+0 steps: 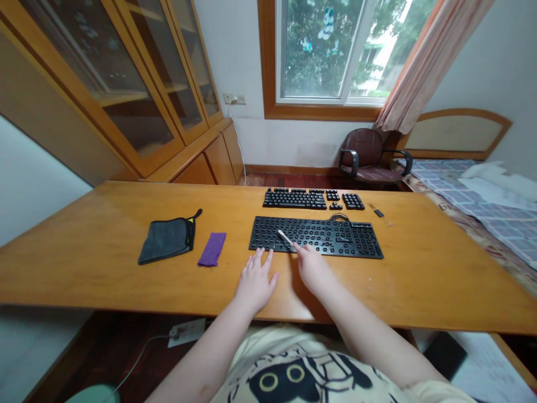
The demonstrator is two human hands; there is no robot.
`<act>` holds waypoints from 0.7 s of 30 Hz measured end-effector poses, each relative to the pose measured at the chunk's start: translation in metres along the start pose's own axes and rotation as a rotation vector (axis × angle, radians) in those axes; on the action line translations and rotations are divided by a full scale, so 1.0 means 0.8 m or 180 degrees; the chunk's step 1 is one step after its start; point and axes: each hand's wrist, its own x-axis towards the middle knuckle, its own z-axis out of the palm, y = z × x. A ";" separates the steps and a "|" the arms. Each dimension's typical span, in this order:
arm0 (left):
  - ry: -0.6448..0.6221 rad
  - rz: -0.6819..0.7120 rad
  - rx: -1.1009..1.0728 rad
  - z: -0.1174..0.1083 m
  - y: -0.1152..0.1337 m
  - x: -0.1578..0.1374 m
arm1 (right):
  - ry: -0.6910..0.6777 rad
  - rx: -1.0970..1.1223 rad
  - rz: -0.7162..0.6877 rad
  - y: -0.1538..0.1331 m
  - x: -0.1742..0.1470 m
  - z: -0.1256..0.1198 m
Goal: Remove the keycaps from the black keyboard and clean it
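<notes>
A black keyboard base (361,240) with its keycaps off lies on the wooden table in front of me, its bare switches showing. My right hand (314,270) is closed round the handle of a slim white brush (285,237), which looks like a toothbrush. Its head is over the left-middle part of the switches; whether it touches them I cannot tell. My left hand (257,278) lies open, fingers spread, with the fingertips at the base's lower left edge. Behind the base, the removed black keycaps (296,200) are laid out in keyboard order.
Left on the table (104,280) lie a folded purple cloth (212,249) and a dark grey zip pouch (166,240). A small dark piece (378,213) with thin wire lies right of the keycaps. Beyond the table are an armchair (366,151) and a bed (474,190).
</notes>
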 end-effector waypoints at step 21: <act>-0.0080 -0.0095 -0.0090 -0.003 0.001 -0.001 | -0.0691 0.1054 -0.0609 0.068 -0.025 -0.049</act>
